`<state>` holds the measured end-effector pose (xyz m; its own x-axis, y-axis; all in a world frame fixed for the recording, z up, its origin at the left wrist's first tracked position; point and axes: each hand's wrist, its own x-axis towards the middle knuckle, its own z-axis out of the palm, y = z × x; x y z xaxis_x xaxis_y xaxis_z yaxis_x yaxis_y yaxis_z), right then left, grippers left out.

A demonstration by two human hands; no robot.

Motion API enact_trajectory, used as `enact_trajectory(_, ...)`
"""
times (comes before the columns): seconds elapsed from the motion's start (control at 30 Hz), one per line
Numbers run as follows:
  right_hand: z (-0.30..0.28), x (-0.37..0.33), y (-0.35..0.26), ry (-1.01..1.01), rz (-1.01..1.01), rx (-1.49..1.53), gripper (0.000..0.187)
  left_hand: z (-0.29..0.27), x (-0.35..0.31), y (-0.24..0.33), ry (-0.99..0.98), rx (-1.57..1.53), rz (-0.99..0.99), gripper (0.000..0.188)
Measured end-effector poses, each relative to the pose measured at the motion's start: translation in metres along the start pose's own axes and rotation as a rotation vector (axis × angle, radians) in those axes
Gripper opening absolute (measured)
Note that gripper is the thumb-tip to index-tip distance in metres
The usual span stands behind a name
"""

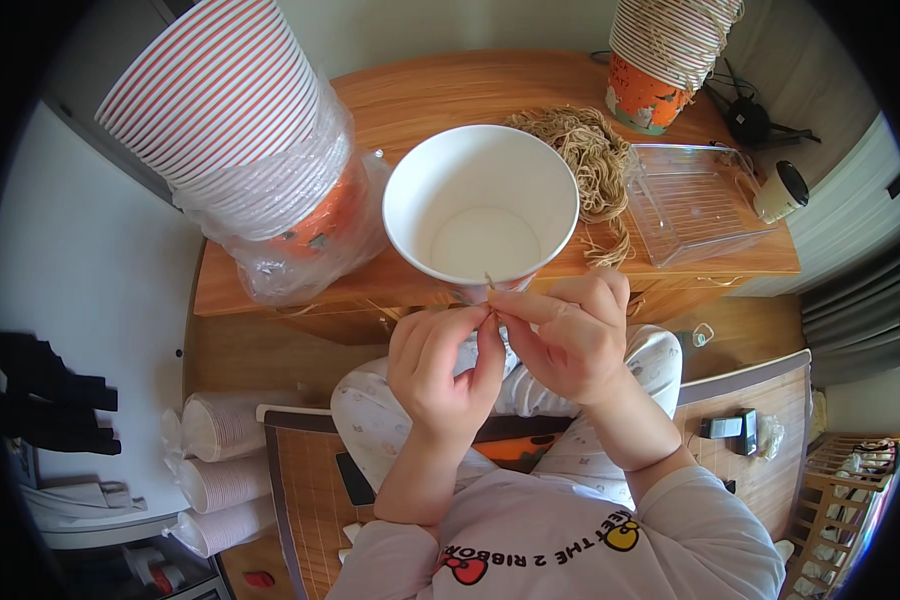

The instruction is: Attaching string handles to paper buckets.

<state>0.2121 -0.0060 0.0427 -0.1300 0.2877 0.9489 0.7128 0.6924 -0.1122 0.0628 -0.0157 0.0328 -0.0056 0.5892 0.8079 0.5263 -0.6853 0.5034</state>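
Observation:
My left hand (438,375) and my right hand (572,335) meet at the near side of a white paper bucket (400,215). Thumb and forefinger of each hand are pinched together, tip to tip, on a thin tan piece of twine (489,281). Only its short end sticks up above the fingers; the rest is hidden. The bucket stands upright at the table's front edge, its mouth tilted toward me and nothing inside. A loose bundle of tan twine (580,160) lies just behind it on the right, with strands trailing toward the edge.
A tall nested stack of striped buckets (220,110), partly wrapped in plastic, stands left on the wooden table (410,85). To the right are a clear plastic tray (705,205), a lidded cup (782,192) and buckets strung with twine (660,60). Wrapped stacks (225,475) lie on the floor.

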Motion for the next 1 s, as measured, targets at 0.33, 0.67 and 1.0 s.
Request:
enact_trajectory(0.33, 0.005, -0.006, 0.003, 0.022, 0.073, 0.093, 0.049, 0.006, -0.007, 0.002, 0.005, -0.287, -0.323, 0.01)
enact_trajectory(0.67, -0.001, 0.0, 0.002, -0.014, 0.069, 0.121, 0.05, -0.002, 0.001, -0.001, -0.039, 0.024, -0.02, 0.014)
enact_trajectory(1.0, 0.002, -0.003, 0.0, 0.024, 0.171, 0.212, 0.046, 0.001, -0.011, -0.003, -0.081, -0.492, -0.496, 0.008)
